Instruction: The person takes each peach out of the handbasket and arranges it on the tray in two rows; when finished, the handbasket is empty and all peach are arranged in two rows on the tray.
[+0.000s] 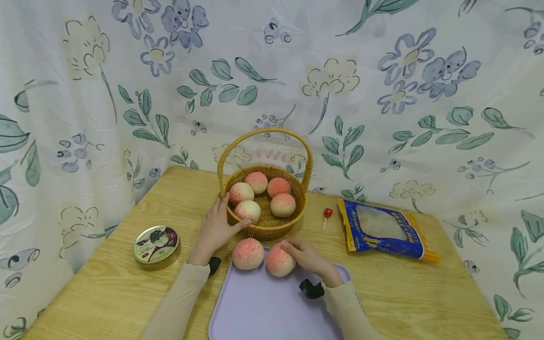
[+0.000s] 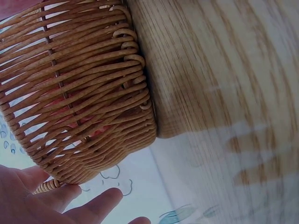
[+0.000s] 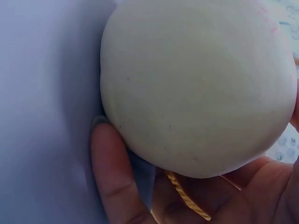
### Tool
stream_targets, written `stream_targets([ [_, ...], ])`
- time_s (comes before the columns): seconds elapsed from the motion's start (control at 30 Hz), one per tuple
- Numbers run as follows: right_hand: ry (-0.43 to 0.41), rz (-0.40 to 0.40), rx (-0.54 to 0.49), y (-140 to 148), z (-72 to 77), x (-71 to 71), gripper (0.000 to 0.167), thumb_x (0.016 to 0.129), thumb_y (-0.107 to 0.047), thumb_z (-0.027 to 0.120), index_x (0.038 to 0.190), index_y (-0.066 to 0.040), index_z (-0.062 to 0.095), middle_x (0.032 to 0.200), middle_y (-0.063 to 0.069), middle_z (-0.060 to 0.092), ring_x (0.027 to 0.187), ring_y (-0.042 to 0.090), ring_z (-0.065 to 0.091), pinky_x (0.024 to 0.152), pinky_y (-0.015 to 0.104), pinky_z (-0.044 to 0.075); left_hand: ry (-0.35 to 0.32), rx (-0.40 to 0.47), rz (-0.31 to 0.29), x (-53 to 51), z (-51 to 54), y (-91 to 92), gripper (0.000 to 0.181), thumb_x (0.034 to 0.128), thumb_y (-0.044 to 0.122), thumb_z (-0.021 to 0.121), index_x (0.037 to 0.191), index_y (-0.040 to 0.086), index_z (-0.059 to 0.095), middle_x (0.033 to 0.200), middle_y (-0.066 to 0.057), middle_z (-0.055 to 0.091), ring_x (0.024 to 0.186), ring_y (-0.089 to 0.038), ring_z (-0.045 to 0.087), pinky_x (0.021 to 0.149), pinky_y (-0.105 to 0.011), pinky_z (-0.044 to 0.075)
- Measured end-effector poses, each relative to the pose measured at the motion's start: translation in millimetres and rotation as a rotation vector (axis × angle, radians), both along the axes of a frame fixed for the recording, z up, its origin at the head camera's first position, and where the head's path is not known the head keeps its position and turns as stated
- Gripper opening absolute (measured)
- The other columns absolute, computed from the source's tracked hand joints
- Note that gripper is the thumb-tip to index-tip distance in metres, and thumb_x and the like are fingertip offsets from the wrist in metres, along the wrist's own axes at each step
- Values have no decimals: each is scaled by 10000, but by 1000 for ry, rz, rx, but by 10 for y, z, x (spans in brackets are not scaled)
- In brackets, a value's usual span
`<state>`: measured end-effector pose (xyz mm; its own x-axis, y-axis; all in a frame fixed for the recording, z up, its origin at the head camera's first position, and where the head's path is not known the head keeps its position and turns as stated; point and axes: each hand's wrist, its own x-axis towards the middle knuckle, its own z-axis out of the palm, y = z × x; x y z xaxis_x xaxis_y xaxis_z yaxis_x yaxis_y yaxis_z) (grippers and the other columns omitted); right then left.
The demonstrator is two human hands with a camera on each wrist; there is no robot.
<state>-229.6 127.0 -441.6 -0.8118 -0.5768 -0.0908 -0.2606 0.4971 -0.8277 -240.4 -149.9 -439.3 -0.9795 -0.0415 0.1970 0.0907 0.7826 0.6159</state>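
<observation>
In the head view my right hand (image 1: 312, 257) grips a pink and cream peach (image 1: 278, 262) at the far end of the lilac tray (image 1: 272, 304). The right wrist view shows that peach (image 3: 196, 93) close up, low against the tray, with fingers around its side. Left of it, a second peach (image 1: 248, 254) sits at the tray's far left corner. My left hand (image 1: 216, 229) rests against the left side of the wicker basket (image 1: 265, 232), its fingers fairly straight and spread in the left wrist view. Inside the basket lie several peaches.
A round tin (image 1: 156, 247) with a printed lid stands on the table left of my left arm. Right of the basket lie a red lollipop (image 1: 327, 217) and a blue and yellow packet (image 1: 382, 229). The basket's tall handle (image 1: 263, 132) arches upward before a floral curtain.
</observation>
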Motion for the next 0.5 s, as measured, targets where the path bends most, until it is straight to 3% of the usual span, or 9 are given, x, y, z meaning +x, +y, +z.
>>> stream_targets([
  [0.17, -8, 25, -10, -18, 5, 23, 428, 1052, -289, 395, 1266, 22, 596, 1267, 208, 605, 1207, 328, 548, 994, 445, 442, 1, 3, 1, -2, 4, -2, 1076, 802, 640, 660, 1554, 62, 152, 1585, -290, 144, 1413, -509, 254, 1095, -695, 225],
  [0.4, -27, 2, 17, -23, -31, 39, 488, 1046, -365, 387, 1293, 6, 585, 1306, 204, 584, 1256, 348, 520, 1031, 498, 425, 1, 0, 0, -2, 2, -7, 1083, 801, 639, 661, 1555, 60, 143, 1582, -294, 148, 1411, -513, 256, 1092, -700, 223],
  [0.5, -19, 1, 24, -1, -27, 38, 496, 1045, -371, 385, 1310, 3, 575, 1283, 198, 598, 1156, 294, 570, 944, 428, 474, -3, 3, -4, -1, -5, -6, 1083, 803, 636, 661, 1555, 56, 140, 1581, -297, 149, 1409, -515, 255, 1099, -691, 221],
])
